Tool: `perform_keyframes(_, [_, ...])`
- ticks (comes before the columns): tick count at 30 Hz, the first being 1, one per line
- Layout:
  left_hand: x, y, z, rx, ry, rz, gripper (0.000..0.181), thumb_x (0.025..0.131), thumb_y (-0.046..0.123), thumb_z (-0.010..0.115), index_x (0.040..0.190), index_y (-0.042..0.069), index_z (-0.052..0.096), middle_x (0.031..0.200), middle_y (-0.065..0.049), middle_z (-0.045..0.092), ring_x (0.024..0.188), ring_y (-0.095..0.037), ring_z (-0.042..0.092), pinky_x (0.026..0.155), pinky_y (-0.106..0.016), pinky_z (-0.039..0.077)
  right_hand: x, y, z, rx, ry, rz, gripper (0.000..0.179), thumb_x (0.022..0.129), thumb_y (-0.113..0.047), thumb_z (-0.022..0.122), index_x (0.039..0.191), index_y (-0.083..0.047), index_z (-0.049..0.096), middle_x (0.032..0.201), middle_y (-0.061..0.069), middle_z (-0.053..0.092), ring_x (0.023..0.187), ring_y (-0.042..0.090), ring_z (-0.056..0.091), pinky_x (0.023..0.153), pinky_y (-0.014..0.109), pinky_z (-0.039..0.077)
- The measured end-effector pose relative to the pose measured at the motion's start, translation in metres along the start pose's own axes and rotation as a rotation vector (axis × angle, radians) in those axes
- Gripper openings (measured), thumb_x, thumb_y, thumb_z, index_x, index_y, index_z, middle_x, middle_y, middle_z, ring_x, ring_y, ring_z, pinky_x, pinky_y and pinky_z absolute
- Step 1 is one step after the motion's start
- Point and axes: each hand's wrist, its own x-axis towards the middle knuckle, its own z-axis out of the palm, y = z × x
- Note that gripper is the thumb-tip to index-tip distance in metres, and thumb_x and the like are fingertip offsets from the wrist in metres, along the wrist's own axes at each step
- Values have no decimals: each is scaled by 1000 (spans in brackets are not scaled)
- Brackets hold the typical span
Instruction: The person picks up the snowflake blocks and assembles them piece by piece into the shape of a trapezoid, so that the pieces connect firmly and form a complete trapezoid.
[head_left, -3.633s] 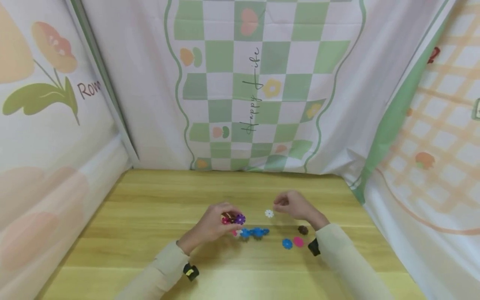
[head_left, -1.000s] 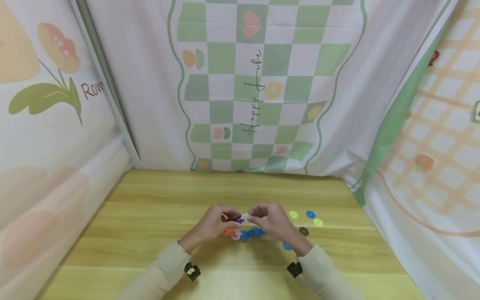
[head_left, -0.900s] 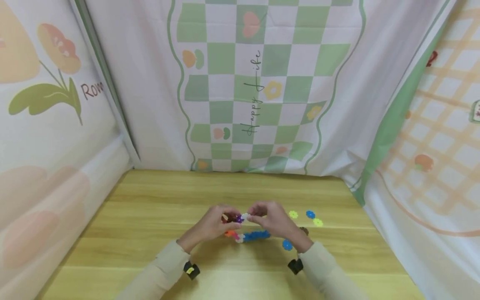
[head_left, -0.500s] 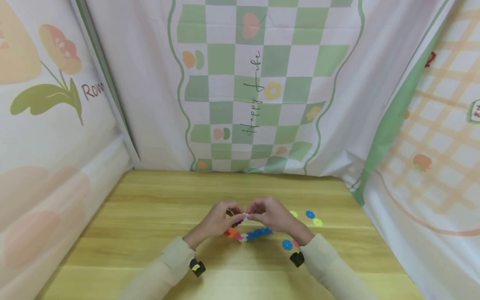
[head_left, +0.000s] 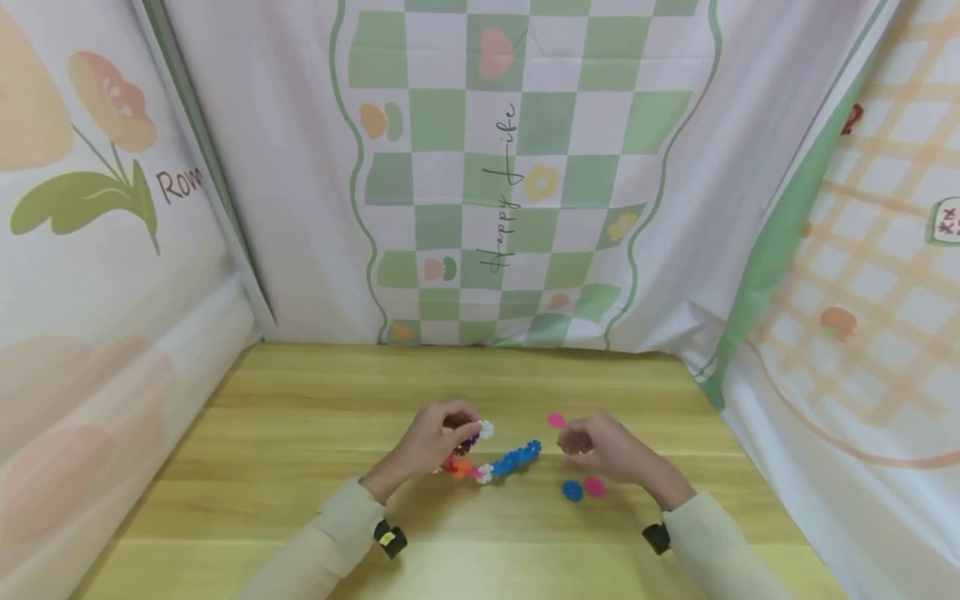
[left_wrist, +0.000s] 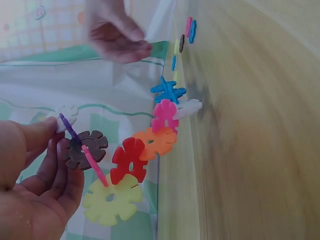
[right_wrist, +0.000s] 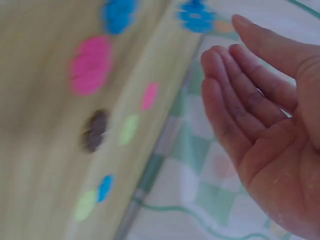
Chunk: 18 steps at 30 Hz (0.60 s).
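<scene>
My left hand point(head_left: 431, 437) pinches the end of a chain of slotted, flower-shaped plastic discs, near a purple disc point(left_wrist: 69, 126). A white disc point(head_left: 486, 429) forms the chain's tip, just beyond the thumb. From there run a brown disc point(left_wrist: 100, 145), a pink one, a yellow disc point(left_wrist: 112, 202), a red disc point(left_wrist: 122, 162) and an orange disc point(left_wrist: 162, 141). Further along, several blue discs point(head_left: 517, 458) make the far end, close over the table. My right hand point(head_left: 611, 450) holds nothing; its fingers are relaxed in the right wrist view, above loose discs.
Loose discs lie on the wooden table point(head_left: 315, 392) around the right hand: a pink disc point(head_left: 556, 420), a blue disc point(head_left: 572, 490) and another pink one, with a brown disc point(right_wrist: 95, 131) and yellow-green discs point(right_wrist: 128, 130) in the right wrist view. Printed curtains point(head_left: 300, 275) border the table.
My right hand has let go of the white disc and moved right, over the loose discs. The white disc now stays on the chain's end in my left hand.
</scene>
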Motion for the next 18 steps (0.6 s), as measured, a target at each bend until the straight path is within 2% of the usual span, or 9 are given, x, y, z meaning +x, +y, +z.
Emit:
perform_keyframes(5, [-2,2,-1,-22,36,-8,9,104,19,68,106,13,75,97,-3,75,88,-12,70,77,-23,60,-22,19,14,-7,-57,77,28,89,-13,84,110,2,74,101,10,77,87,14,70,76,27,62])
perform_keyframes(8, [-2,3,-2,-18,47,4,10,105,19,68,106,11,74,98,-5,75,89,-12,70,78,-23,60,-30,25,22,13,-61,117,33,88,-17,86,112,1,75,102,8,76,87,14,69,77,28,62])
perform_keyframes(11, [-2,3,-2,-20,57,18,11,105,18,68,107,10,74,98,-7,75,89,-12,71,78,-23,60,-34,28,28,14,-38,110,33,86,-18,87,111,0,75,98,5,75,84,11,65,74,26,60])
perform_keyframes(15, [-2,2,-3,-28,63,19,11,105,19,68,106,10,74,98,-7,76,88,-12,71,76,-23,59,-32,29,32,-4,-5,83,24,86,-15,87,103,-3,77,90,2,69,77,3,58,68,21,55])
perform_keyframes(18, [-2,1,-2,-38,62,17,10,105,18,68,106,10,74,97,-7,75,88,-13,71,76,-23,59,-30,30,34,6,-4,93,21,84,-13,87,100,-5,75,87,0,68,76,1,57,67,20,54])
